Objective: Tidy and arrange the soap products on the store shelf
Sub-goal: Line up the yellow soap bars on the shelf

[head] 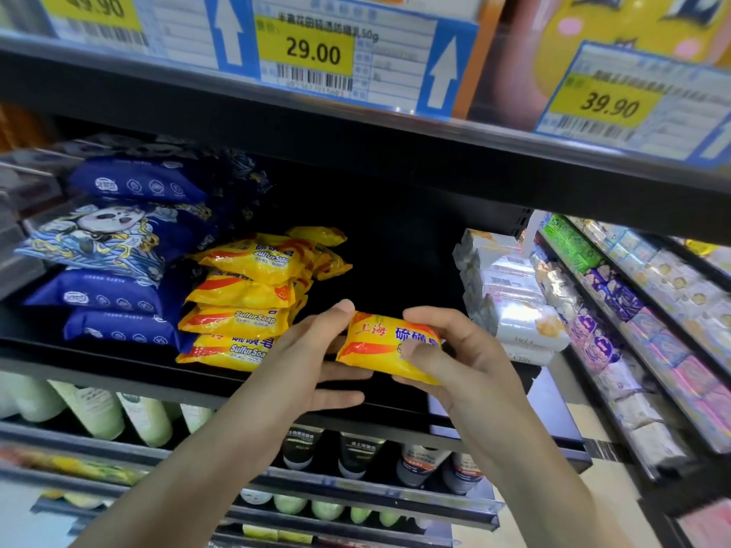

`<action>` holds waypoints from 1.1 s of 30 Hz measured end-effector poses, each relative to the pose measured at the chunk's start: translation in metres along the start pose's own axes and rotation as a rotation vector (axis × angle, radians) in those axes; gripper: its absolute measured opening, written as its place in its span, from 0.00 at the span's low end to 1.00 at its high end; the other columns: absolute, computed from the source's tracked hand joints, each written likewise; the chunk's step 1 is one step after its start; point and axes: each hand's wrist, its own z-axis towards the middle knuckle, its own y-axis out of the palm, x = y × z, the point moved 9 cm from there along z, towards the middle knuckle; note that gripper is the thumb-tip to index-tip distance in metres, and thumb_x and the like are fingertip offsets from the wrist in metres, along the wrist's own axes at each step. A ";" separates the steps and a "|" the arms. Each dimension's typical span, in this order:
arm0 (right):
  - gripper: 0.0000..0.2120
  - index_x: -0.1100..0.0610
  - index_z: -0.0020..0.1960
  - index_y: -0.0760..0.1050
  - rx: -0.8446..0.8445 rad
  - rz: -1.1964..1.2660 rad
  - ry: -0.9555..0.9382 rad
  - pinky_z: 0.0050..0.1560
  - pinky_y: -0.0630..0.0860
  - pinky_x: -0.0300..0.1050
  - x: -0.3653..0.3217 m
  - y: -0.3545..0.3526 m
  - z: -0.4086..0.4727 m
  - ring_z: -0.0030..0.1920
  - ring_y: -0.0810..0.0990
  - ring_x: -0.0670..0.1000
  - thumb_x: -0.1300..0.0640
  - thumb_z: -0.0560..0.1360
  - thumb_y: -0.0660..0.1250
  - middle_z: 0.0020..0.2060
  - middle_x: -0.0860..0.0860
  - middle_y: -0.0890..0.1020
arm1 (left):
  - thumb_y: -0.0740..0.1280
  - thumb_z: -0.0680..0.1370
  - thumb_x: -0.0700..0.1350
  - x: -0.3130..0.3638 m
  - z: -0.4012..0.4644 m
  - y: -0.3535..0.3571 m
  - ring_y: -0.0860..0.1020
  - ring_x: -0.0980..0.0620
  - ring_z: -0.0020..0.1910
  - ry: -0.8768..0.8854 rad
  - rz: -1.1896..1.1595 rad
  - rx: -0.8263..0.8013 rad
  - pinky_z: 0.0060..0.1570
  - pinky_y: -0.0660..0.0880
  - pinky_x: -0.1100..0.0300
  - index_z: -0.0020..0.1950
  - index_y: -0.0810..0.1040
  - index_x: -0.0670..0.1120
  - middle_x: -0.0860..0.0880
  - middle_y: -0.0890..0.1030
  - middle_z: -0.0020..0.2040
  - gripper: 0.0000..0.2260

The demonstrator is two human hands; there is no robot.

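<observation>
Shelf of black metal carries the soap, and much of it is hard to read: the far back is dark, the picture edges are blurred, and the lower rows are cut off by both forearms. A yellow soap bar in its wrapper sits in the near middle, just above the shelf's front edge, held between both hands. The left hand has its grip on the bar's left end, thumb on the top corner, fingers straight beneath; whether they press the underside is hidden by the bar. The right hand has its grip curled round the right end, thumb over the printed face, covering part of the lettering.

Just left of the bar stands a stack of yellow soap packs, uneven, with a few loose ones tipped behind it. Farther left lie dark blue packs, piled and tilted. To the right, a pile of white soap packs sits close to the right hand. Price tags hang on the shelf above. Bottles on the row below are partly hidden. At far right, another rack of wrapped bars runs off the frame, blurred.
</observation>
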 end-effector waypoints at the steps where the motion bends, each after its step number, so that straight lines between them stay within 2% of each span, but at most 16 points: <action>1: 0.14 0.44 0.57 0.84 -0.007 -0.041 -0.021 0.55 0.83 0.49 -0.001 0.000 -0.001 0.56 0.85 0.52 0.60 0.76 0.74 0.52 0.47 0.85 | 0.75 0.58 0.69 -0.003 0.002 0.000 0.88 0.45 0.48 -0.033 -0.014 0.003 0.38 0.84 0.52 0.57 0.84 0.56 0.48 0.89 0.50 0.31; 4: 0.16 0.41 0.59 0.82 -0.049 -0.116 -0.116 0.52 0.82 0.42 -0.007 0.005 -0.005 0.53 0.84 0.46 0.57 0.75 0.76 0.50 0.42 0.84 | 0.78 0.57 0.68 -0.007 0.004 0.000 0.88 0.44 0.47 -0.077 -0.021 -0.001 0.36 0.84 0.53 0.56 0.84 0.55 0.47 0.89 0.49 0.32; 8: 0.22 0.40 0.64 0.78 -0.093 -0.148 -0.222 0.55 0.83 0.48 -0.011 0.008 -0.006 0.56 0.84 0.50 0.56 0.73 0.74 0.57 0.43 0.82 | 0.82 0.65 0.62 -0.002 -0.001 0.008 0.88 0.48 0.51 -0.023 0.084 -0.104 0.43 0.84 0.58 0.51 0.88 0.55 0.49 0.88 0.52 0.19; 11: 0.25 0.40 0.67 0.75 -0.131 -0.235 -0.311 0.54 0.80 0.43 -0.013 0.010 -0.009 0.59 0.82 0.50 0.61 0.75 0.74 0.62 0.44 0.79 | 0.78 0.70 0.57 0.002 -0.003 0.006 0.87 0.51 0.52 0.038 0.130 -0.061 0.46 0.84 0.60 0.56 0.87 0.50 0.50 0.88 0.53 0.18; 13: 0.27 0.41 0.69 0.74 -0.130 -0.446 -0.418 0.60 0.76 0.38 -0.019 0.012 -0.012 0.66 0.77 0.49 0.57 0.74 0.76 0.67 0.43 0.74 | 0.75 0.77 0.51 0.005 -0.003 0.007 0.87 0.52 0.52 0.070 0.168 -0.023 0.45 0.84 0.61 0.58 0.84 0.48 0.49 0.89 0.51 0.13; 15: 0.28 0.40 0.69 0.73 -0.090 -0.796 -0.535 0.67 0.67 0.34 -0.028 0.017 -0.012 0.73 0.67 0.47 0.49 0.72 0.76 0.70 0.38 0.69 | 0.72 0.80 0.47 0.007 -0.004 0.007 0.87 0.52 0.51 0.094 0.193 0.018 0.45 0.84 0.61 0.58 0.84 0.48 0.49 0.89 0.50 0.08; 16: 0.28 0.41 0.70 0.73 -0.072 -0.950 -0.588 0.68 0.65 0.36 -0.032 0.022 -0.010 0.72 0.65 0.46 0.47 0.71 0.76 0.70 0.37 0.69 | 0.71 0.81 0.47 0.009 -0.004 0.007 0.87 0.52 0.51 0.106 0.201 0.034 0.46 0.84 0.60 0.58 0.84 0.48 0.49 0.89 0.50 0.08; 18: 0.29 0.41 0.71 0.72 -0.070 -1.181 -0.647 0.66 0.66 0.44 -0.042 0.034 -0.003 0.67 0.67 0.47 0.47 0.72 0.75 0.65 0.36 0.74 | 0.71 0.81 0.47 0.011 -0.003 0.008 0.87 0.52 0.52 0.132 0.201 0.060 0.48 0.85 0.59 0.59 0.83 0.48 0.49 0.89 0.50 0.08; 21: 0.29 0.39 0.70 0.69 -0.116 -1.431 -0.611 0.61 0.67 0.50 -0.051 0.047 0.024 0.60 0.74 0.49 0.47 0.71 0.72 0.59 0.40 0.78 | 0.69 0.82 0.46 0.015 0.001 0.008 0.87 0.53 0.52 0.145 0.112 0.119 0.49 0.85 0.59 0.64 0.81 0.48 0.50 0.88 0.52 0.10; 24: 0.29 0.40 0.70 0.70 -0.103 -1.522 -0.459 0.63 0.70 0.53 -0.061 0.041 0.070 0.63 0.76 0.54 0.49 0.70 0.72 0.60 0.45 0.79 | 0.68 0.83 0.47 0.015 0.005 0.004 0.85 0.55 0.56 0.137 0.089 0.174 0.57 0.83 0.57 0.70 0.76 0.49 0.52 0.86 0.58 0.16; 26: 0.29 0.42 0.70 0.71 -0.077 -1.529 -0.367 0.64 0.70 0.52 -0.067 0.032 0.109 0.65 0.76 0.57 0.51 0.70 0.73 0.63 0.48 0.79 | 0.69 0.82 0.49 0.018 0.005 0.003 0.80 0.60 0.63 0.200 0.328 0.186 0.66 0.77 0.58 0.74 0.72 0.53 0.58 0.81 0.64 0.20; 29: 0.31 0.43 0.73 0.70 -0.062 -1.549 -0.264 0.65 0.69 0.51 -0.066 0.023 0.168 0.68 0.75 0.59 0.54 0.73 0.73 0.69 0.52 0.77 | 0.68 0.82 0.51 0.027 -0.005 0.012 0.72 0.65 0.67 0.361 0.763 0.167 0.66 0.69 0.66 0.77 0.69 0.59 0.63 0.75 0.68 0.24; 33: 0.32 0.42 0.76 0.68 -0.094 -1.443 -0.129 0.61 0.72 0.47 -0.044 0.018 0.231 0.69 0.75 0.58 0.56 0.74 0.71 0.73 0.52 0.73 | 0.67 0.81 0.54 0.035 -0.013 0.016 0.71 0.67 0.67 0.467 0.925 0.149 0.68 0.71 0.65 0.77 0.69 0.61 0.66 0.73 0.67 0.23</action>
